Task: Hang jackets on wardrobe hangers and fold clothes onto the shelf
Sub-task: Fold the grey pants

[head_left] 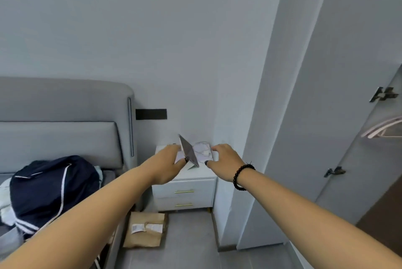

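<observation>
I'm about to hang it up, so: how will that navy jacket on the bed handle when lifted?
The navy jacket lies crumpled in soft folds, so it will likely hang limp and need both hands. It looks thin, so probably light. Its smooth-looking fabric may slip on a hanger.

The white label point(137, 228) on the brown parcel point(146, 231) is too blurred to read.

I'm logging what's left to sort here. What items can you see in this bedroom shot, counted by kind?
Navy jacket on the bed: 1
Pink hangers in the wardrobe: 2, possibly more
Nightstand: 1
Brown parcel on the floor: 1
Hands: 2
Total: 7
</observation>
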